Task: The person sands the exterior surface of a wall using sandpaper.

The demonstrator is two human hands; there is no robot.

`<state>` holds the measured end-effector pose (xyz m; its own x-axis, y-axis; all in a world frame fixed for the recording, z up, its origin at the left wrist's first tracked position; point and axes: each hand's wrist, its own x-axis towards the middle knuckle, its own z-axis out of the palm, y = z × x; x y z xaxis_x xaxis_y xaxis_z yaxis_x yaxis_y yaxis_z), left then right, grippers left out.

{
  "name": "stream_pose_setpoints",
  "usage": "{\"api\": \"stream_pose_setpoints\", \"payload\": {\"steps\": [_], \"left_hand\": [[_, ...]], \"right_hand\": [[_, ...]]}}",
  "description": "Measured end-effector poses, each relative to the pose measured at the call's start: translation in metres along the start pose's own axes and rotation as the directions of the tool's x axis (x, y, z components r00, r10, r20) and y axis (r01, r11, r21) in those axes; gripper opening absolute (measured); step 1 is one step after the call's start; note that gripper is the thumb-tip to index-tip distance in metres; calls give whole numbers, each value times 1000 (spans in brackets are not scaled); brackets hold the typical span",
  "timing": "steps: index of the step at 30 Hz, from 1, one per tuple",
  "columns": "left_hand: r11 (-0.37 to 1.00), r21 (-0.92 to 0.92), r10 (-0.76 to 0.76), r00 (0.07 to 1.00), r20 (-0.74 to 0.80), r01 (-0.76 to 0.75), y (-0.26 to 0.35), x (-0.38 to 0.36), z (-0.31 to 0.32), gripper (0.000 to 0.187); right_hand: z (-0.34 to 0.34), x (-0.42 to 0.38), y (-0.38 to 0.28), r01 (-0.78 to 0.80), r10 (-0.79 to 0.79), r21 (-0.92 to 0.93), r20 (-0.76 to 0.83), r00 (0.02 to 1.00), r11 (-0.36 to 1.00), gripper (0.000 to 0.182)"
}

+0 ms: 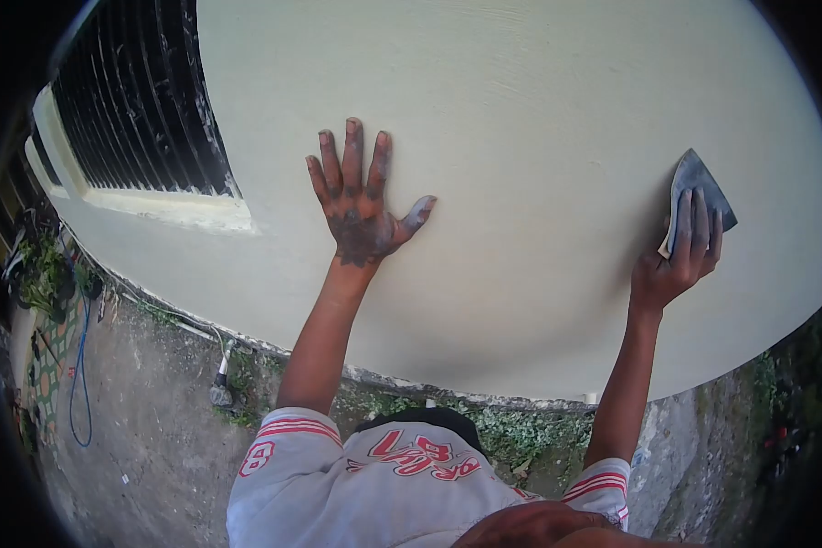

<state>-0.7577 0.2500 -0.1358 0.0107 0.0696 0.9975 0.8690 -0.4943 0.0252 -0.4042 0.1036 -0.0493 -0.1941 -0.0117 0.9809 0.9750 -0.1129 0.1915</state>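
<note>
Below my chin, the white jersey [384, 475] with red lettering fills the bottom of the view, and both bare arms reach from it to the cream wall [521, 110]. My left hand [361, 205], smeared dark, lies flat on the wall with fingers spread wide, gripping nothing, right of the black window grille [142, 100]. My right hand [680, 256] presses a folded grey sandpaper sheet [699, 183] against the wall, fingers laid over it, well right of the left hand.

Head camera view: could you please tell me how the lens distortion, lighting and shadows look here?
Head view: strong fisheye bends the cream painted wall with black corners; soft even daylight, no glare; faint shadows beside the dusty left hand pressed flat and the right hand holding grey folded sandpaper; focus sharp.
</note>
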Motion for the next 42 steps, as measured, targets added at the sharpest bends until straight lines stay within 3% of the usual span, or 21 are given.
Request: {"api": "stream_pose_setpoints", "payload": {"steps": [1,3,6,10,11,13,15,16,18,20,22,25,27,29,31,32,35,37,39,41,42], "left_hand": [[1000,-12,-7,1000,5,7,-14,-8,0,93],[998,-5,-62,998,10,62,-35,-21,-7,94],[998,61,-24,999,44,21,-55,-33,-13,101],[993,-39,-114,993,33,115,-56,-39,-11,105],[989,-29,-146,989,31,147,-55,-39,-12,107],[986,-57,-154,987,36,156,-53,-39,-12,110],[984,-14,-177,984,21,177,-61,-40,-16,112],[980,9,-198,979,39,198,-68,-42,-19,113],[979,9,-204,978,37,204,-87,-49,-22,114],[972,27,-236,971,40,235,-97,-54,-25,113],[973,14,-232,972,33,232,-99,-57,-22,112],[975,23,-223,975,21,223,-99,-56,-25,107],[980,26,-197,980,16,197,-99,-54,-25,103],[979,18,-204,979,17,203,-99,-54,-26,103],[979,17,-204,979,20,204,-101,-59,-24,106],[976,9,-217,976,23,217,-102,-58,-23,109],[975,4,-224,975,14,224,-99,-57,-24,109],[977,-1,-211,977,29,211,-100,-60,-26,108],[979,23,-202,979,24,201,-107,-61,-27,107],[977,33,-212,977,29,211,-113,-66,-28,107],[976,36,-215,976,26,214,-114,-68,-28,106]], "right_hand": [[12,12,-15,5,-5,-10,10,1000,1000,36],[36,34,-45,-254,282,154,-198,939,955,38],[57,68,-108,-261,299,216,-169,939,941,43],[84,110,-230,-52,95,298,-130,987,953,63],[81,121,-266,-42,50,192,-34,998,981,61],[81,131,-320,52,-53,226,1,999,973,51],[106,114,-351,237,-260,452,-11,966,860,56],[107,111,-345,227,-245,427,-13,969,875,56],[105,103,-330,314,-305,306,-79,949,899,37],[83,91,-296,135,-150,370,10,989,919,56],[71,78,-246,3,2,248,-21,1000,969,75],[70,77,-199,-221,268,256,-165,949,941,73],[79,92,-210,-218,278,263,-222,934,940,70],[87,115,-240,-103,149,238,-186,971,966,64],[97,127,-282,8,28,362,-94,995,932,58],[101,132,-308,104,-48,411,-144,988,906,53],[106,93,-368,306,-338,500,-27,941,810,38],[101,69,-361,375,-429,492,-2,903,786,35],[93,55,-322,379,-414,401,1,910,834,34],[71,54,-269,219,-252,301,75,965,928,41],[68,53,-243,85,-97,274,33,995,958,54]]}}
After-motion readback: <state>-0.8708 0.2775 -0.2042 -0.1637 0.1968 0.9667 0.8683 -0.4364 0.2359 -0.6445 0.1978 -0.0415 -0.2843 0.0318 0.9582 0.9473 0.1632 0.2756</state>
